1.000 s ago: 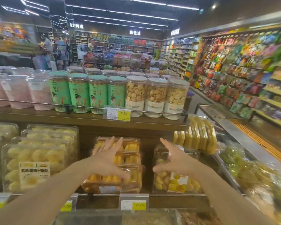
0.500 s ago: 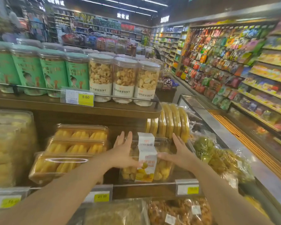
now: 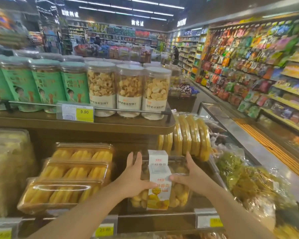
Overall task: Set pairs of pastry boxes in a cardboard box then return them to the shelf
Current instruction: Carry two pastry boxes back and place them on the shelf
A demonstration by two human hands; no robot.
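Observation:
Two clear pastry boxes (image 3: 160, 195) of round yellow pastries, each wrapped in a white and orange label band, sit stacked on the lower wooden shelf (image 3: 155, 215). My left hand (image 3: 135, 176) grips the stack's left side, fingers along the wall and thumb across the front. On the right side my right hand (image 3: 192, 176) grips the same way, its thumb on the label. No cardboard box is in view.
To the left stand three stacked clear boxes of long yellow pastries (image 3: 76, 169). The upper shelf (image 3: 128, 125) carries biscuit jars (image 3: 129, 90) close overhead. Yellow round packs (image 3: 190, 135) lean behind right, bagged snacks (image 3: 245, 180) lie further right, and price tags (image 3: 209, 219) line the shelf rail.
My left hand left the long-pastry stack and moved right onto the labelled boxes. My right hand closed in on their right side. The view swung right and nearer.

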